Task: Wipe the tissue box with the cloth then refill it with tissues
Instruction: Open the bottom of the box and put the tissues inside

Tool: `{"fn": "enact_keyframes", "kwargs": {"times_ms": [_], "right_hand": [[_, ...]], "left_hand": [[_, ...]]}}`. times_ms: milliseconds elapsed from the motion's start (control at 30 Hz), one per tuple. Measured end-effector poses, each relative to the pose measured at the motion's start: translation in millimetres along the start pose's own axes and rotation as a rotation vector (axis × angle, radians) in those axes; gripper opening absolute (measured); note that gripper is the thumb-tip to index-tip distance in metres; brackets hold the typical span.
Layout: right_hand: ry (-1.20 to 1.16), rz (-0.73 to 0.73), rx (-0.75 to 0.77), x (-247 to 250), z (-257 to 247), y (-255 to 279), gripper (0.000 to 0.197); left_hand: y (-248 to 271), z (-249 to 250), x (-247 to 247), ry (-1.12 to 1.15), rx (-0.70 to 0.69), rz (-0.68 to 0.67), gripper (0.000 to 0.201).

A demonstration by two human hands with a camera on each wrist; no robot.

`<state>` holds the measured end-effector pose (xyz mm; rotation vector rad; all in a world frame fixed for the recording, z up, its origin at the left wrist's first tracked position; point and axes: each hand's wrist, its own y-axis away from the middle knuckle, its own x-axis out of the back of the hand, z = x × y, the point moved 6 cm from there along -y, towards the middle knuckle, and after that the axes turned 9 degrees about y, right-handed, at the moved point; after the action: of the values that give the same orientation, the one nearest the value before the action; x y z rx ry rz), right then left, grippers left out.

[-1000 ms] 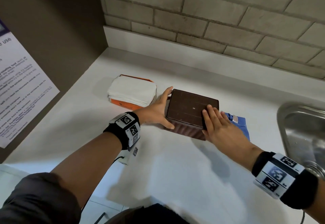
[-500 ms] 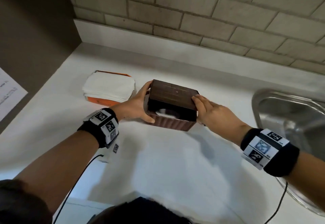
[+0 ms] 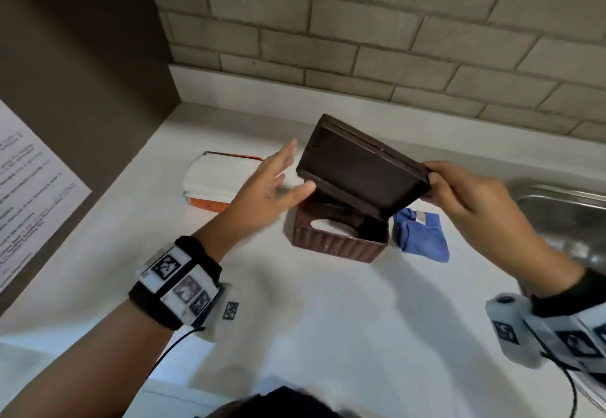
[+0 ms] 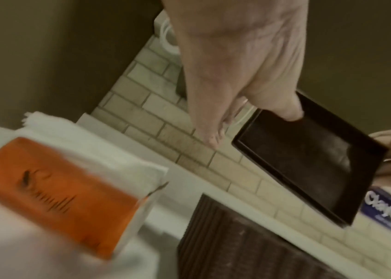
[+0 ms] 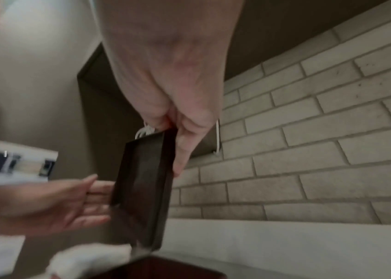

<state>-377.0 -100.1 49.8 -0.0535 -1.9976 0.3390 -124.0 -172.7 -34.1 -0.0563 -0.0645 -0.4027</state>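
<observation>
The brown ribbed tissue box [image 3: 337,247] stands on the white counter [image 3: 328,335], open at the top, with an oval hole showing in its floor. Its dark flat panel [image 3: 357,168] is lifted and tilted above the box. My right hand [image 3: 430,179] pinches the panel's right edge, thumb on the near side. My left hand [image 3: 290,171] is spread with straight fingers at the panel's left edge; whether it touches is unclear. The blue cloth [image 3: 423,237] lies crumpled right of the box. White tissues sit in an orange pack [image 3: 216,178] at the left. In the right wrist view my fingers [image 5: 180,151] clamp the panel [image 5: 142,188].
A steel sink [image 3: 564,208] lies at the right end of the counter. A brick wall [image 3: 393,57] runs along the back, and a dark side wall with a printed sheet [image 3: 29,181] closes the left. A blue-labelled pack [image 4: 385,211] stands by the back wall.
My right hand has lifted the panel off the box and tilted it up. My left hand has let go of the box's side and risen to the panel's left edge.
</observation>
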Motion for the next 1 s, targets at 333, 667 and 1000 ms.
{"fn": "enact_keyframes", "kwargs": {"times_ms": [333,667,1000], "right_hand": [[-0.579,-0.633,-0.436,-78.4,15.7,71.0,0.028],[-0.258,-0.476,-0.579,-146.6,49.1,98.5,0.019],[0.302,-0.547,-0.373,-142.7,36.0,90.1,0.028]], "left_hand": [[89.4,-31.9,-22.7,-0.410,0.286,-0.262,0.044],[92.6,-89.8,-42.2,-0.518,0.366,-0.160,0.047],[95.2,-92.3,-40.1,-0.554,0.269,-0.043,0.048]]}}
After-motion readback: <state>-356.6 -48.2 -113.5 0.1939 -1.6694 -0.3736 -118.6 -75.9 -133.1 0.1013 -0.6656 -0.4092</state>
